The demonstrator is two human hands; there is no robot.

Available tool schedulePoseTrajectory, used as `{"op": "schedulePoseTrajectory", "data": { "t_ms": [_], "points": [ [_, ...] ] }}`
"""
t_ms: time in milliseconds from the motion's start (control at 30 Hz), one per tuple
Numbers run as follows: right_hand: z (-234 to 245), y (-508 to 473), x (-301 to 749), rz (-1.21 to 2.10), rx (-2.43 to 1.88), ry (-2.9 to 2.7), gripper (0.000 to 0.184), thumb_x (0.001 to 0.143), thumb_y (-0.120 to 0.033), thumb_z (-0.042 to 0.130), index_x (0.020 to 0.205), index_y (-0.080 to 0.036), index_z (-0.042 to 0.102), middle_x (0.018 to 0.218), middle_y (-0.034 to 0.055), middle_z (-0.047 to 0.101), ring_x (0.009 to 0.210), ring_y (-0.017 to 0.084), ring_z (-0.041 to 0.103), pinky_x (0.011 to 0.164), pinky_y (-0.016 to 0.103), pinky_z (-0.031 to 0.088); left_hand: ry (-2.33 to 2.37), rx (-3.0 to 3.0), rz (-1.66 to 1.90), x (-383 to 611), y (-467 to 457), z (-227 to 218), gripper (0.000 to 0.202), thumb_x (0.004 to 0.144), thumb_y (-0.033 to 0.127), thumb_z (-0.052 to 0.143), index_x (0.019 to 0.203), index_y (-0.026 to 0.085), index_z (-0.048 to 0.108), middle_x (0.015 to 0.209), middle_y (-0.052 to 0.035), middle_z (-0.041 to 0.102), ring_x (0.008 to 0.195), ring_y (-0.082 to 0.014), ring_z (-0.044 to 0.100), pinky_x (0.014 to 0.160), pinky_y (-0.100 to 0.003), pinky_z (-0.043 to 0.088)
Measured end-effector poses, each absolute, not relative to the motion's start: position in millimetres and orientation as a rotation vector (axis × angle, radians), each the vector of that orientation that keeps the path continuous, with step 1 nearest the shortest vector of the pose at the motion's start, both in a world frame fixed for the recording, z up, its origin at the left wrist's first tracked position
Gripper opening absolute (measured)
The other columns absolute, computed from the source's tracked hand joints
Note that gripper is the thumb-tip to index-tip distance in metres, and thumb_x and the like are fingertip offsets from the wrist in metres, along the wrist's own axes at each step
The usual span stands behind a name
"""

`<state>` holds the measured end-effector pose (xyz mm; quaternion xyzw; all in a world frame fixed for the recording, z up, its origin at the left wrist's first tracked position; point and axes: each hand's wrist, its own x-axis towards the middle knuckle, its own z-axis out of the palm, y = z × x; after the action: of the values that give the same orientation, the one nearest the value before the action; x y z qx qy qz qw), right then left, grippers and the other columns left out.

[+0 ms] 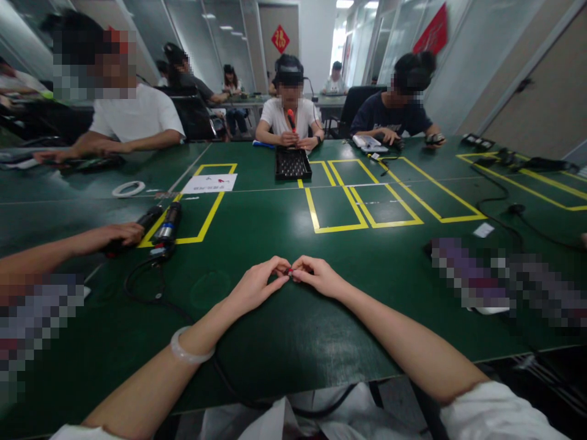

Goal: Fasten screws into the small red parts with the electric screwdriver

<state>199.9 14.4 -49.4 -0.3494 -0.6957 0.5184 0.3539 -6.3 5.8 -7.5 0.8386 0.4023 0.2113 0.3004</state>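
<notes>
Over the green table, my left hand (257,282) and my right hand (322,278) meet fingertip to fingertip. Between them is a small red and dark piece (289,272), mostly covered by the fingers and too small to name. Both hands are closed, pinching it with thumb and fingers from either side. A pale bangle (186,349) circles my left wrist. Directly below the hands lies bare green tabletop (293,330).
To the left, a co-worker's hand (126,234) rests on a dark tool, beside a cylindrical tool (169,221) with a black cable (132,292). Ahead are yellow tape outlines (342,229), a white paper sheet (210,183) and a black tray (293,165) before another person.
</notes>
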Motion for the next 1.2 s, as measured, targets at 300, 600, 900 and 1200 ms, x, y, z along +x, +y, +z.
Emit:
{"op": "schedulePoseTrajectory", "data": {
  "t_ms": [300,600,900,1200],
  "points": [
    [-51.4,14.5,200.0,1.4,-0.836,-1.709,0.028,0.077,-0.03,0.07,0.096,-0.017,0.055,0.08,-0.0006,0.061,0.066,0.01,0.054,0.065,0.023,0.046,1.106,2.252,0.576,-7.0,5.1,-7.4,0.025,0.09,0.04,0.047,0.102,0.02,0.058,0.096,-0.0039,0.065,0.089,-0.0172,0.062,0.081,-0.029,0.048],
    [-50.3,12.5,199.3,1.28,-0.883,-1.807,0.019,0.081,-0.024,0.065,0.095,-0.017,0.055,0.08,-0.0005,0.06,0.066,0.01,0.053,0.065,0.023,0.046,1.029,2.066,0.632,-3.7,2.9,-3.1,0.021,0.089,0.036,0.05,0.102,0.019,0.055,0.095,-0.0037,0.064,0.09,-0.0165,0.061,0.084,-0.03,0.048],
    [-46.8,8.9,198.3,1.056,-0.881,-1.995,0.014,0.083,-0.02,0.061,0.096,-0.017,0.057,0.08,-0.0004,0.062,0.069,0.011,0.056,0.066,0.023,0.045,0.981,2.013,0.591,-6.3,4.8,-7.5,0.014,0.085,0.022,0.048,0.098,0.018,0.052,0.09,-0.0018,0.062,0.085,-0.0145,0.059,0.081,-0.028,0.045],
    [-40.6,5.8,197.5,0.945,-0.891,-2.082,0.011,0.082,-0.019,0.062,0.092,-0.018,0.057,0.08,-0.0001,0.061,0.07,0.012,0.057,0.067,0.023,0.045,0.984,2.002,0.571,-5.6,4.2,-5.9,0.016,0.08,0.017,0.047,0.095,0.019,0.052,0.086,-0.0003,0.061,0.083,-0.0144,0.058,0.081,-0.027,0.044]
  ]
}}
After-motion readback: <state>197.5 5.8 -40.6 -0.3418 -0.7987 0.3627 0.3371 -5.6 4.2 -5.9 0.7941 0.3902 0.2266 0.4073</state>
